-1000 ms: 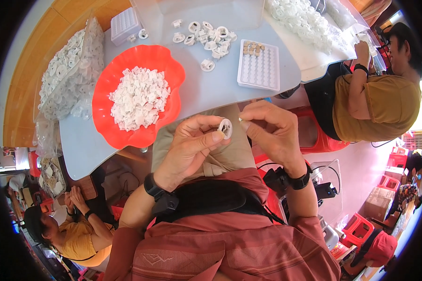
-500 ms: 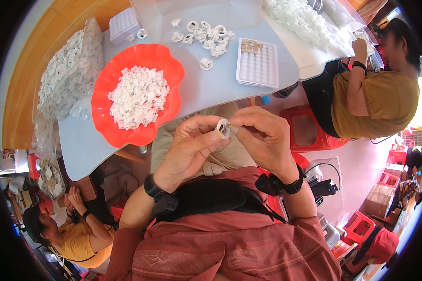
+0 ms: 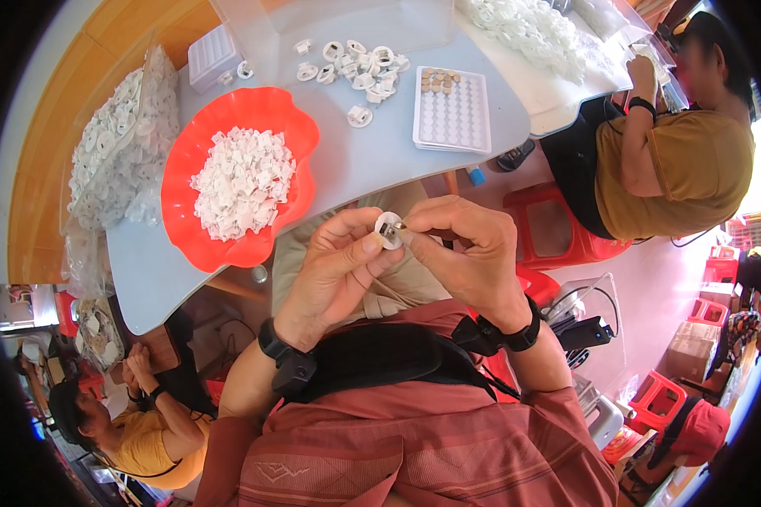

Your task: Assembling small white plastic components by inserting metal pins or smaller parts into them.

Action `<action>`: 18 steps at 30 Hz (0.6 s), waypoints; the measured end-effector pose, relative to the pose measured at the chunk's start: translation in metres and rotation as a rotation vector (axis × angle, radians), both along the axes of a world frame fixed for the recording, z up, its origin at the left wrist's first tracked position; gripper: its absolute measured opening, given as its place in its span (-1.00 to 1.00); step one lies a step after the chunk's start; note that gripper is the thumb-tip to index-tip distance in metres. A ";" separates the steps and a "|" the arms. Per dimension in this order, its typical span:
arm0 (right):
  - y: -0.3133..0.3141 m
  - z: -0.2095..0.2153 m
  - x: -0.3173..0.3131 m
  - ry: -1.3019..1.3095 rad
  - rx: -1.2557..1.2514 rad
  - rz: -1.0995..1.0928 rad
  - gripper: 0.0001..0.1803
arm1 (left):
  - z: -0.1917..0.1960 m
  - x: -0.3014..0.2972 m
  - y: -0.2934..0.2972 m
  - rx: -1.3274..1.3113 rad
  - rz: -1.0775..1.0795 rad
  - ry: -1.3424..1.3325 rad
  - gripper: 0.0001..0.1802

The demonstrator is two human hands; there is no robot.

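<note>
Over my lap, my left hand (image 3: 336,264) is closed on a round white plastic part (image 3: 389,221), pinching its rim between thumb and fingers. The part faces up with a dark, metallic-looking slot in its middle. From the right, my right hand (image 3: 469,245) pinches a small metallic piece (image 3: 401,226) at the part's edge; its shape is mostly hidden by the fingertips. On the table beyond are a pile of similar round white parts (image 3: 364,72) and a white tray (image 3: 452,127) of round pockets, with several small tan discs (image 3: 438,79) in its far left corner.
A red scalloped bowl (image 3: 303,139) heaped with small white pieces (image 3: 243,182) stands on the grey-blue table (image 3: 144,279). Left of it lies a clear bag (image 3: 114,144) of white parts. Co-workers sit at right (image 3: 676,169) and lower left (image 3: 156,431); a red stool (image 3: 541,220) is near.
Both hands have shifted slightly left together. The round white part has turned so its slotted face shows more, and the small metallic piece is now visible at my right fingertips.
</note>
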State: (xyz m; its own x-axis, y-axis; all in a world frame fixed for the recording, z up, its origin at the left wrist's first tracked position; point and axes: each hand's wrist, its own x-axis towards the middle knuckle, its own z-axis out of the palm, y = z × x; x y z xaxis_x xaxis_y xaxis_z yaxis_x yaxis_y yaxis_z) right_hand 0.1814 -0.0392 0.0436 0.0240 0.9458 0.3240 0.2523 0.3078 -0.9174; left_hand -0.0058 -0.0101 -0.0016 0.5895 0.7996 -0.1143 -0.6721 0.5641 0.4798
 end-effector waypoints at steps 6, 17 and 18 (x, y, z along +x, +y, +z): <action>-0.003 0.004 -0.002 -0.096 0.054 -0.040 -0.84 | 0.000 0.001 -0.001 0.040 0.018 0.037 -0.70; -0.007 0.002 -0.004 -0.211 0.192 -0.108 -0.87 | 0.007 0.005 -0.007 0.135 0.070 0.164 -0.70; -0.006 0.002 -0.002 -0.241 0.202 -0.096 -0.87 | 0.008 0.005 -0.008 0.144 0.079 0.182 -0.70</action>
